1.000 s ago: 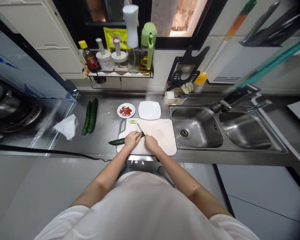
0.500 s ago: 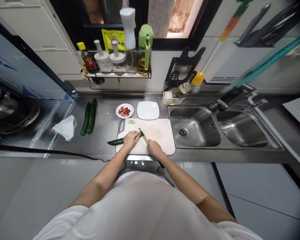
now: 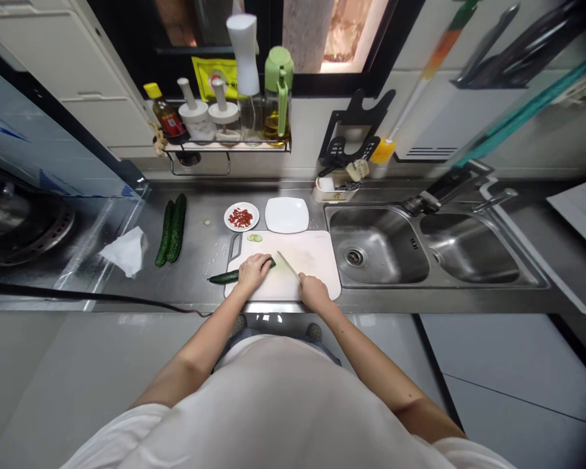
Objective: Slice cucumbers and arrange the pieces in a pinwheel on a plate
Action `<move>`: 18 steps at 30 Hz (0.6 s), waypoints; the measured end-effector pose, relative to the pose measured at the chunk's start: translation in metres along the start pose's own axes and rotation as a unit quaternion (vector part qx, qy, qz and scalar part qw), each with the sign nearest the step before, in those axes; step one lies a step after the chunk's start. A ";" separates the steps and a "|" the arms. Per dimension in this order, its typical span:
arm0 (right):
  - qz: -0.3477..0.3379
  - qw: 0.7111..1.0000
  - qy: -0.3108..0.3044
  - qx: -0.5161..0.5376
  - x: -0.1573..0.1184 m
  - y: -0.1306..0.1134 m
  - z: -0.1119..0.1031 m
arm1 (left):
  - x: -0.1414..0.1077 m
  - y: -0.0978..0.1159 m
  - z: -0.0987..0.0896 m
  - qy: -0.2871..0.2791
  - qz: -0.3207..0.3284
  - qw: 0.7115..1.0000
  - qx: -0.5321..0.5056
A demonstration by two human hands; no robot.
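My left hand (image 3: 254, 271) is closed over a dark green cucumber (image 3: 224, 277) and presses it onto the white cutting board (image 3: 317, 260). The cucumber's tail sticks out past the board's left edge, and its cut end shows just right of my fingers. In my right hand (image 3: 315, 291) is a knife (image 3: 289, 266), its blade pointing up and left over the board, a little apart from the cut end. A few cucumber slices (image 3: 254, 238) lie at the board's upper left. Most of the knife's handle is hidden by my hand.
Behind the board stand a small plate of chopped red pieces (image 3: 241, 217) and a white square plate (image 3: 287, 215). Two whole cucumbers (image 3: 171, 229) and a crumpled white tissue (image 3: 125, 253) lie left. A double sink (image 3: 378, 247) is to the right; a condiment rack (image 3: 229, 147) hangs above.
My right hand has drawn the knife to the right, away from the cucumber's cut end. My left hand stays on the cucumber. The whole view has shifted slightly.
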State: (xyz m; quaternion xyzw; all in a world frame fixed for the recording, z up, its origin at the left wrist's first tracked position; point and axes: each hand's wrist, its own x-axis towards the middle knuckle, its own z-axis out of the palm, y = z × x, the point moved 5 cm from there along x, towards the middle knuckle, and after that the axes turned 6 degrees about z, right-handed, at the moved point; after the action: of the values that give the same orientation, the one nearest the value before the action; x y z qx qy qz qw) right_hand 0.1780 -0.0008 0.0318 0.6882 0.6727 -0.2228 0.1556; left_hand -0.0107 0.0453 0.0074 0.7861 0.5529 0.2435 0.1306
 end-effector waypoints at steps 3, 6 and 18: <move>0.005 0.999 0.025 -0.029 -0.001 0.004 -0.003 | -0.001 -0.003 -0.003 0.029 -0.023 0.999 -0.012; 0.004 0.998 0.051 -0.047 -0.002 0.007 -0.006 | -0.002 -0.006 -0.006 0.050 -0.037 0.998 -0.031; -0.019 0.987 0.148 -0.064 -0.003 0.010 -0.014 | -0.001 0.002 -0.009 0.053 -0.023 0.996 -0.062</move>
State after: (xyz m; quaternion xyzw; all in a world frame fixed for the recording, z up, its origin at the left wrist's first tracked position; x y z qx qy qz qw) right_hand 0.1890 0.0037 0.0442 0.6892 0.7142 -0.0781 0.0937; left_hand -0.0146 0.0427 0.0158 0.7494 0.5612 0.3153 0.1550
